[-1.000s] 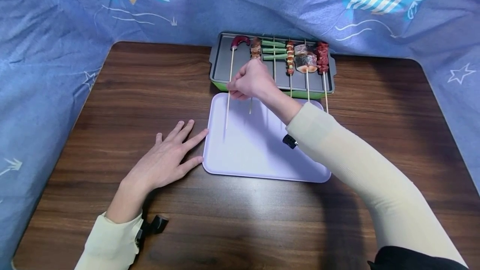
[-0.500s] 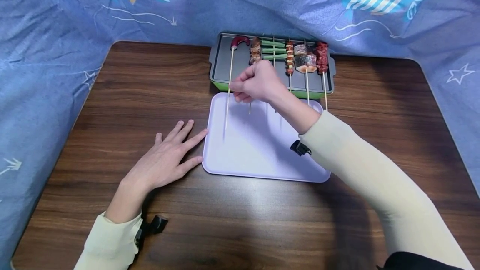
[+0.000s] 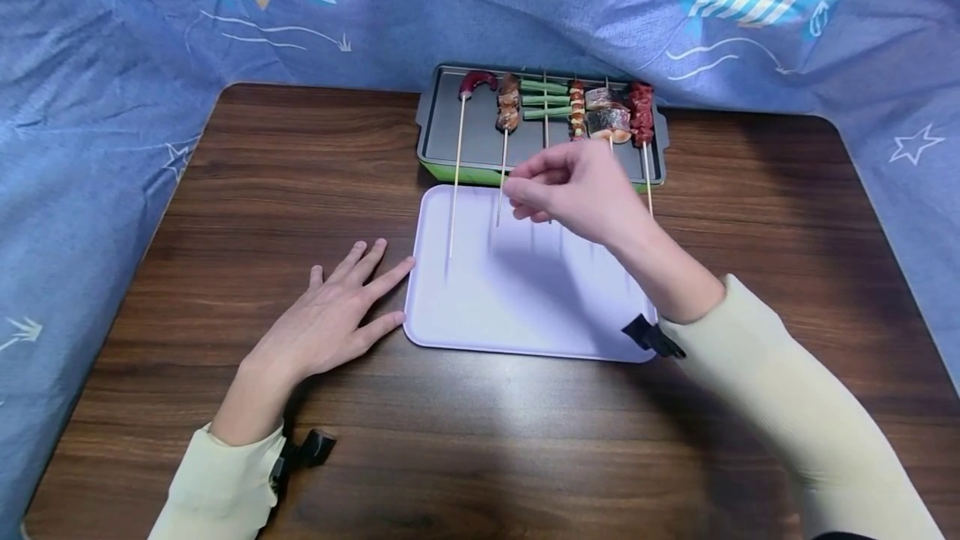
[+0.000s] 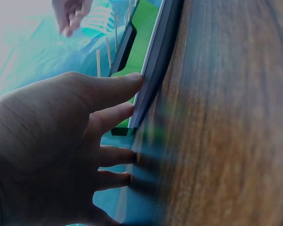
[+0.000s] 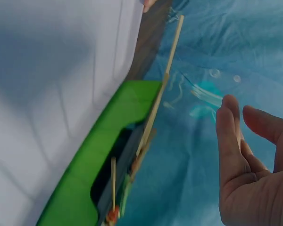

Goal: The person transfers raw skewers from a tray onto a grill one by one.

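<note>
My right hand [image 3: 588, 190] hovers over the back of the lilac tray [image 3: 510, 307], beside the stick of the brown meat skewer [image 3: 507, 107]. In the right wrist view, a gap separates thumb and fingers of this hand [image 5: 250, 165], with nothing between them. Further left, the skewer with a dark red curved piece [image 3: 477, 83] lies on the grey grill pan [image 3: 480, 144], its stick reaching out over the tray. Spread flat on the table, my left hand [image 3: 337, 311] touches the tray's left edge; its thumb and forefinger meet the rim in the left wrist view.
On the pan's right half lie a green-stalk skewer [image 3: 546, 98], one with small orange and pale pieces [image 3: 577, 107], a fish-slice skewer [image 3: 609, 122] and a red meat skewer [image 3: 641, 111]. A green base [image 5: 85, 174] carries the pan. Blue patterned cloth [image 3: 360, 15] hangs behind the table.
My right hand has let go of the stick of the dark red curved skewer and moved right and towards me. That skewer stays on the pan. My left hand has not moved.
</note>
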Motion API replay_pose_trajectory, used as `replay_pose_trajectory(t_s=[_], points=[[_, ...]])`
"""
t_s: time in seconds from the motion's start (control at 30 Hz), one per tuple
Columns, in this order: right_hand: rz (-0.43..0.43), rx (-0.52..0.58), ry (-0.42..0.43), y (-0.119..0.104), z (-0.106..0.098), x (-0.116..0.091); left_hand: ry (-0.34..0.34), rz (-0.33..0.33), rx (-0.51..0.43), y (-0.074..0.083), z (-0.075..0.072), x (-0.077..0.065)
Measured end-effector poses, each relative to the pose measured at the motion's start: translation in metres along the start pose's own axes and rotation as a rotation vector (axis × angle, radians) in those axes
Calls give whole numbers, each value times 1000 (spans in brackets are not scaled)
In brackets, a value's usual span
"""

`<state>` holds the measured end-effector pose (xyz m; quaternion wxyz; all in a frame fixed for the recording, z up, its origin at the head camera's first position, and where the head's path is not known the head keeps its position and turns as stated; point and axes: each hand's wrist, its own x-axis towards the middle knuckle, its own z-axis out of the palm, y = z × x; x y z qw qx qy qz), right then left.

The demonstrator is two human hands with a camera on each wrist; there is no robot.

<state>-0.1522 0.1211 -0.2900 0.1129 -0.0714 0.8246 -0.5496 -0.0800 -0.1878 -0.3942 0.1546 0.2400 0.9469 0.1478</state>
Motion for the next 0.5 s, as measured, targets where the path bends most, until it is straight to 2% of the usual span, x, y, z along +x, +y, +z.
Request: replay_pose_trajectory(t_s=[0.1,0.23,0.43,0.5], points=[[-61,-30,59,5,-14,-17,0,1,1,0,0,0],[-95,-74,157,14,-35,-42,-1,0,4,0,-1,0],[-113,-159,345,38,-64,-79,2,-4,2,-1,0,0],[-124,-226,426,47,-73,-92,3,-7,4,-1,0,0]])
